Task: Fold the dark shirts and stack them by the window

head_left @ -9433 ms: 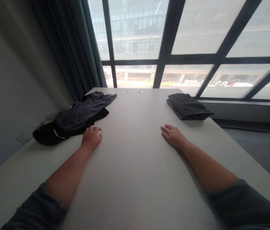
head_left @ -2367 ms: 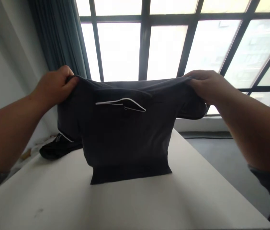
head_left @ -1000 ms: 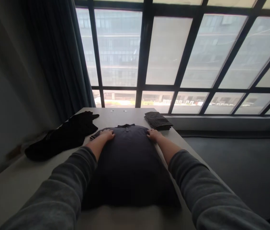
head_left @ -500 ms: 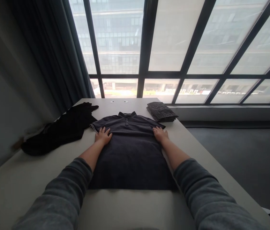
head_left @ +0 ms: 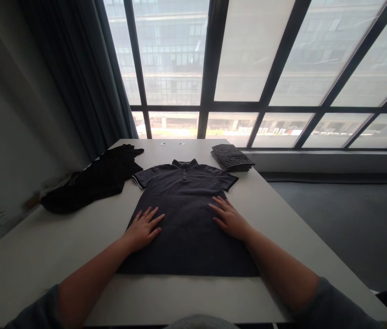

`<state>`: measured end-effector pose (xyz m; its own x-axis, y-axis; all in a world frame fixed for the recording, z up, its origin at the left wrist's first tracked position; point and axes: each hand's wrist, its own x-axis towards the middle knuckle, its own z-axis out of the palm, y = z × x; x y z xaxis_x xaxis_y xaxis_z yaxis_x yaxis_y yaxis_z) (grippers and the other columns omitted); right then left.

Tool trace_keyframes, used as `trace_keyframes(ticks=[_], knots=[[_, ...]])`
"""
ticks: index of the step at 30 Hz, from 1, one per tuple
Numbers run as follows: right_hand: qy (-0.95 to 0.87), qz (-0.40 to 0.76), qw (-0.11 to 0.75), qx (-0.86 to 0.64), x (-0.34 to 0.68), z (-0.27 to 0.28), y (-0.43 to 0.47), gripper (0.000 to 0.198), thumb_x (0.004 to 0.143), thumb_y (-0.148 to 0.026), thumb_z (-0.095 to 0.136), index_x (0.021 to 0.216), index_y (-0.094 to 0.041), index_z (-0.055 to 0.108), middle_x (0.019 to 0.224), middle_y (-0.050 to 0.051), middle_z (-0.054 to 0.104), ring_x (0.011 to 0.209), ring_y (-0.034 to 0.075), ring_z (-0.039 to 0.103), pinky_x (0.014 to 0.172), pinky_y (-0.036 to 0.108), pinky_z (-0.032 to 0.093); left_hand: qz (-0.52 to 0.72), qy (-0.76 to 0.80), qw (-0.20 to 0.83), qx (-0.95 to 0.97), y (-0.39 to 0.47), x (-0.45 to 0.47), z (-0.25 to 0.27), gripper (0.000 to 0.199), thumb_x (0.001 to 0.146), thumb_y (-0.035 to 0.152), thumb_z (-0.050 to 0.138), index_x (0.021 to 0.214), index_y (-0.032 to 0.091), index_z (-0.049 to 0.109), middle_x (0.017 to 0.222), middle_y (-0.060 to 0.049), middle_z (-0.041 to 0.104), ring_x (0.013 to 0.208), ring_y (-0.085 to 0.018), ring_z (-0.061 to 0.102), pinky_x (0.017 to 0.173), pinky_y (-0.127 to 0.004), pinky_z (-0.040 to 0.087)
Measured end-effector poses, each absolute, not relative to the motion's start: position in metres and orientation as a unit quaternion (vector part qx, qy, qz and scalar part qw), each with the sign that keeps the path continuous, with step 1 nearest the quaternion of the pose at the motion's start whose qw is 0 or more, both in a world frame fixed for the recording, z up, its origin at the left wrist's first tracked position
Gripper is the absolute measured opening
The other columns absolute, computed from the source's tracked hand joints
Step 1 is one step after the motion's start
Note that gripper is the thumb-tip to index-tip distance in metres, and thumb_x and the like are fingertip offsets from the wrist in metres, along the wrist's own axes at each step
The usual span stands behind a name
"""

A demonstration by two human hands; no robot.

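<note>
A dark short-sleeved polo shirt [head_left: 186, 228] lies spread front up, its collar toward the window and its hem toward me. Its sleeves stick out to both sides, with pale stripes on the left cuff. My left hand [head_left: 143, 230] rests on the shirt's left side, fingers spread. On the right side of the body, below the sleeve, my right hand [head_left: 230, 218] lies with its fingers apart. Neither hand grips the cloth.
The shirt lies on a white table [head_left: 66, 246]. Crumpled black clothing [head_left: 94, 178] lies at the left edge by the wall. A folded striped garment [head_left: 233, 157] sits at the far right. A curtain [head_left: 77, 68] and windows stand behind.
Both hands have slid from near the sleeves down the shirt toward me. The fingers have spread wider, and the shirt's sleeves and sides look flatter.
</note>
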<state>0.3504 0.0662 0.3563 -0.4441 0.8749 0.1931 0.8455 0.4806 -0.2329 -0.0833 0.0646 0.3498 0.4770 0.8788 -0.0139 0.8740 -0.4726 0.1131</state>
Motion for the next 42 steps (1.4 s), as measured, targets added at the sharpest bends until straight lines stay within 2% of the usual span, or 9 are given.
trace_keyframes(ticks=[7, 17, 22, 25, 29, 31, 33, 37, 42], knots=[[-0.856, 0.126, 0.047, -0.498, 0.348, 0.357, 0.002, 0.066, 0.109, -0.059, 0.043, 0.168, -0.033, 0.035, 0.176, 0.005, 0.019, 0.163, 0.030, 0.020, 0.134, 0.056, 0.016, 0.028, 0.517, 0.059, 0.853, 0.011, -0.081, 0.351, 0.060, 0.106, 0.056, 0.044, 0.165, 0.044, 0.036, 0.176, 0.001, 0.022, 0.163, -0.032, 0.021, 0.131, -0.060, 0.022], [-0.844, 0.154, 0.006, -0.514, 0.358, 0.370, -0.038, 0.068, 0.109, -0.064, 0.040, 0.170, -0.038, 0.027, 0.177, 0.001, 0.010, 0.164, 0.031, 0.011, 0.134, 0.058, 0.013, 0.027, 0.520, 0.057, 0.852, -0.029, -0.073, 0.345, 0.062, 0.105, 0.058, 0.043, 0.165, 0.048, 0.032, 0.176, 0.004, 0.018, 0.163, -0.032, 0.020, 0.131, -0.061, 0.023], [-0.838, 0.164, 0.013, -0.521, 0.359, 0.369, -0.053, 0.067, 0.108, -0.065, 0.043, 0.169, -0.042, 0.028, 0.177, -0.001, 0.010, 0.164, 0.034, 0.010, 0.133, 0.061, 0.014, 0.022, 0.528, 0.058, 0.847, -0.049, -0.069, 0.337, 0.064, 0.103, 0.058, 0.046, 0.165, 0.050, 0.033, 0.176, 0.004, 0.021, 0.163, -0.033, 0.023, 0.130, -0.062, 0.025], [-0.835, 0.175, 0.018, -0.521, 0.361, 0.369, -0.057, 0.067, 0.107, -0.065, 0.044, 0.168, -0.043, 0.030, 0.177, -0.001, 0.013, 0.164, 0.035, 0.012, 0.133, 0.062, 0.014, 0.027, 0.520, 0.075, 0.850, -0.047, -0.072, 0.346, 0.065, 0.101, 0.060, 0.049, 0.164, 0.050, 0.036, 0.174, 0.003, 0.029, 0.160, -0.034, 0.031, 0.126, -0.059, 0.034], [-0.833, 0.171, 0.110, -0.515, 0.380, 0.364, -0.046, 0.060, 0.107, -0.061, 0.043, 0.162, -0.038, 0.047, 0.175, 0.002, 0.028, 0.162, 0.032, 0.025, 0.133, 0.057, 0.024, 0.080, 0.551, 0.143, 0.818, 0.005, -0.086, 0.378, 0.061, 0.102, 0.059, 0.044, 0.160, 0.040, 0.049, 0.151, -0.005, 0.063, 0.133, -0.029, 0.064, 0.107, -0.042, 0.053], [-0.803, 0.140, 0.196, -0.545, 0.399, 0.359, -0.033, 0.060, 0.108, -0.060, 0.039, 0.156, -0.029, 0.057, 0.170, 0.008, 0.038, 0.160, 0.032, 0.031, 0.131, 0.056, 0.029, 0.116, 0.615, 0.126, 0.770, 0.051, -0.094, 0.392, 0.056, 0.102, 0.055, 0.045, 0.148, 0.027, 0.062, 0.137, -0.009, 0.071, 0.124, -0.029, 0.068, 0.105, -0.039, 0.053], [-0.753, 0.105, 0.267, -0.593, 0.418, 0.351, -0.018, 0.064, 0.108, -0.061, 0.035, 0.149, -0.022, 0.064, 0.162, 0.014, 0.048, 0.157, 0.033, 0.037, 0.129, 0.057, 0.033, 0.149, 0.709, 0.056, 0.687, 0.099, -0.101, 0.400, 0.054, 0.102, 0.050, 0.047, 0.144, 0.021, 0.064, 0.141, -0.014, 0.068, 0.131, -0.031, 0.063, 0.114, -0.040, 0.046], [-0.708, 0.069, 0.314, -0.629, 0.439, 0.340, -0.004, 0.060, 0.107, -0.058, 0.035, 0.140, -0.021, 0.070, 0.151, 0.015, 0.060, 0.150, 0.033, 0.047, 0.126, 0.057, 0.038, 0.156, 0.793, 0.032, 0.587, 0.174, -0.108, 0.394, 0.071, 0.101, 0.052, 0.049, 0.150, 0.001, 0.051, 0.140, -0.033, 0.062, 0.132, -0.045, 0.059, 0.110, -0.053, 0.047], [-0.745, 0.032, 0.301, -0.595, 0.431, 0.344, -0.010, 0.050, 0.107, -0.053, 0.042, 0.133, -0.024, 0.073, 0.147, 0.014, 0.061, 0.149, 0.033, 0.048, 0.122, 0.057, 0.043, 0.175, 0.814, 0.029, 0.553, 0.220, -0.117, 0.373, 0.087, 0.090, 0.052, 0.067, 0.157, 0.004, 0.041, 0.148, -0.032, 0.056, 0.136, -0.045, 0.055, 0.112, -0.050, 0.045]])
